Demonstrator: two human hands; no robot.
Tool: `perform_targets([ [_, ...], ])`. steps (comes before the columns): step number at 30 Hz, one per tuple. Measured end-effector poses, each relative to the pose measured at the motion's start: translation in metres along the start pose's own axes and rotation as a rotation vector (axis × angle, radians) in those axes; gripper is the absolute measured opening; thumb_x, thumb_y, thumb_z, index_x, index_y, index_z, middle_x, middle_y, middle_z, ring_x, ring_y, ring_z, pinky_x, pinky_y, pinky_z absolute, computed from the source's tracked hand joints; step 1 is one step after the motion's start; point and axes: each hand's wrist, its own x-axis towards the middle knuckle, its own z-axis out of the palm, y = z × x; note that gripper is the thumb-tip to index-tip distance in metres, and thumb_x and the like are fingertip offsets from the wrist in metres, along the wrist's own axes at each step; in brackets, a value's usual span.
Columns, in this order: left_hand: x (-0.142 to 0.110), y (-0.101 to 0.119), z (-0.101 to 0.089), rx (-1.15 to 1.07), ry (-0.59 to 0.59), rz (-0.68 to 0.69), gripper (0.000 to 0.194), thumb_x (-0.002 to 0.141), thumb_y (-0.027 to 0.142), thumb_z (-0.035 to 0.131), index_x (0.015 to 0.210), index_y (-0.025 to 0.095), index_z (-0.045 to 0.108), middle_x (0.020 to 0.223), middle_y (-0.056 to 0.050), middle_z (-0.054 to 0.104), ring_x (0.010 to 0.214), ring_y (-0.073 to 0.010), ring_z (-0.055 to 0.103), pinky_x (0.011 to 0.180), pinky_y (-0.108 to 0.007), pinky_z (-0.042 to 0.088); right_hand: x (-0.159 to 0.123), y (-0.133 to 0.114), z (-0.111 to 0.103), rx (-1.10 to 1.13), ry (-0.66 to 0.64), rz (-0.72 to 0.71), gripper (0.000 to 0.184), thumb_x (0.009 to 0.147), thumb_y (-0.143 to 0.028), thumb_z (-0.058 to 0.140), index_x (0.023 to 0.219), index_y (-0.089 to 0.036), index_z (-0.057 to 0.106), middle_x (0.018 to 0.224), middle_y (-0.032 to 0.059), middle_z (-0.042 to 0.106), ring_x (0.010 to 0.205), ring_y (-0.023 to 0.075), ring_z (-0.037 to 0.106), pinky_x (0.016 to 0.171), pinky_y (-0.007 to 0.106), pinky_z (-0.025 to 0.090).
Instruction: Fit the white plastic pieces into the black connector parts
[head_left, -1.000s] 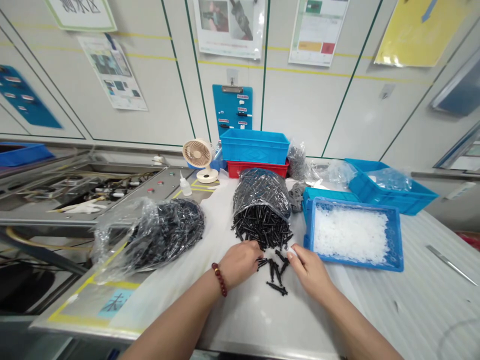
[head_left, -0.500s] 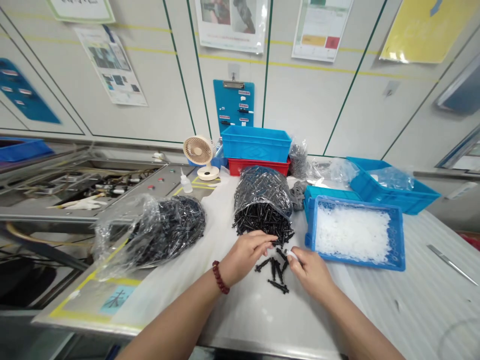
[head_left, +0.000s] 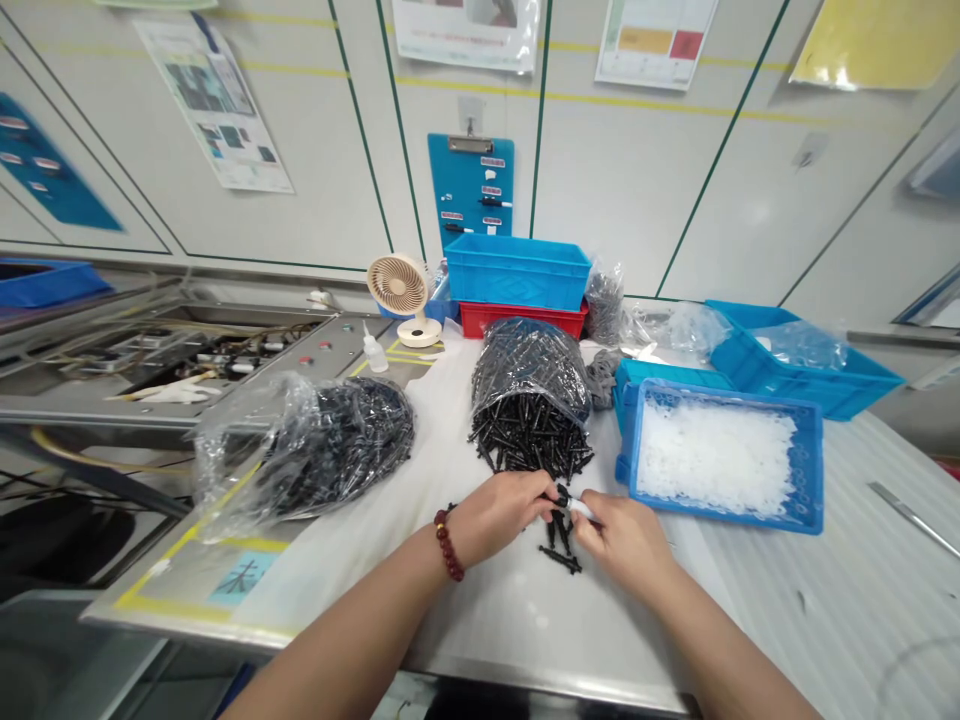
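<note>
My left hand [head_left: 499,517], with a red bead bracelet [head_left: 448,545] on its wrist, pinches a black plastic pin [head_left: 562,495] close to my right hand [head_left: 619,540]. My right hand grips a small white plastic piece [head_left: 581,507] against that pin. Several loose black pins [head_left: 559,545] lie just below both hands on the white-covered table [head_left: 510,610]. Behind them, a pile of black pins [head_left: 529,440] spills from a clear plastic bag [head_left: 531,365]. A second bag of black pins [head_left: 300,460] lies left of my left hand.
A blue tray [head_left: 720,392] of white plastic pieces stands right of my right hand. A blue crate [head_left: 517,272] sits on a red crate [head_left: 521,320] at the back, beside a small fan [head_left: 397,285]. A steel control panel [head_left: 247,350] lies to the left.
My left hand has moved right and now meets my right hand over the loose pins. The view has tilted slightly, so everything sits lower in the frame.
</note>
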Motion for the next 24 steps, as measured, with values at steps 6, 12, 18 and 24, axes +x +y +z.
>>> perform_targets([
  [6,0.0004,0.0012,0.006,0.015,-0.063,-0.023,0.008,0.084,0.016,0.055,0.092,0.016,0.054,0.076,0.002,0.064,0.071,-0.0132,0.059,0.064,-0.02,0.04,-0.0015,-0.0034,0.0037,-0.009,-0.042,-0.047,0.023,0.08,-0.032,0.042,0.065,-0.02,0.055,0.059,0.0016,0.061,0.053,0.0133,0.05,0.049,0.026,0.017],
  [12,-0.0008,0.0005,0.0075,0.032,-0.063,-0.018,0.01,0.084,0.019,0.056,0.093,0.016,0.054,0.078,0.001,0.064,0.072,-0.0138,0.059,0.065,-0.021,0.042,-0.0025,-0.0039,0.0035,-0.006,-0.059,0.006,0.028,0.081,-0.036,0.043,0.061,-0.019,0.055,0.057,0.0017,0.061,0.051,0.0131,0.049,0.049,0.026,0.015],
  [18,0.001,-0.0028,0.0043,-0.036,-0.014,0.092,0.01,0.086,0.016,0.051,0.096,0.016,0.055,0.076,0.002,0.064,0.073,-0.0114,0.06,0.07,-0.019,0.043,-0.0015,-0.0038,-0.0011,0.026,-0.113,0.01,0.022,0.082,-0.029,0.041,0.067,-0.019,0.053,0.061,0.0002,0.061,0.054,0.0121,0.049,0.049,0.025,0.016],
  [24,0.0019,-0.0036,0.0033,-0.053,0.02,0.158,0.011,0.087,0.013,0.049,0.092,0.015,0.058,0.075,0.001,0.064,0.071,-0.0107,0.06,0.07,-0.018,0.043,-0.0016,-0.0038,-0.0003,0.036,-0.115,-0.003,0.021,0.082,-0.028,0.041,0.066,-0.019,0.052,0.061,0.0004,0.059,0.055,0.0123,0.048,0.05,0.025,0.017],
])
